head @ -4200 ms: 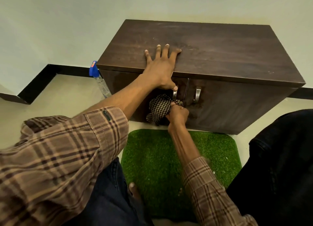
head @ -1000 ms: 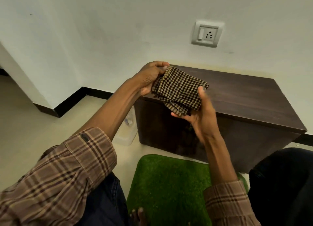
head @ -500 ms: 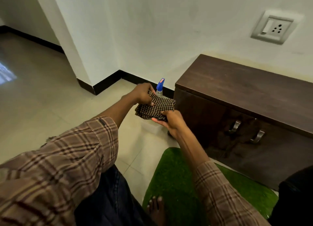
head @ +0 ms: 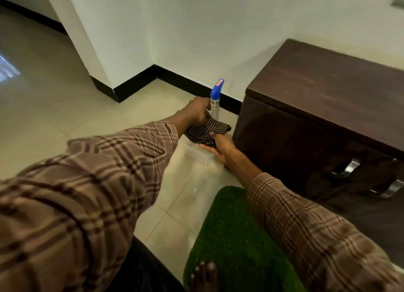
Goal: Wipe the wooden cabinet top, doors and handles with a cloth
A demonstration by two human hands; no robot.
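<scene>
Cloth (head: 206,130) bunched between left hand (head: 196,113) and right hand (head: 219,146) grips.

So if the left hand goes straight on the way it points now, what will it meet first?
Most likely the spray bottle. The left hand, gripping one end of the checked cloth, points toward the wall, and the bottle stands just beyond its knuckles. Depth is unclear, so it may already touch.
</scene>
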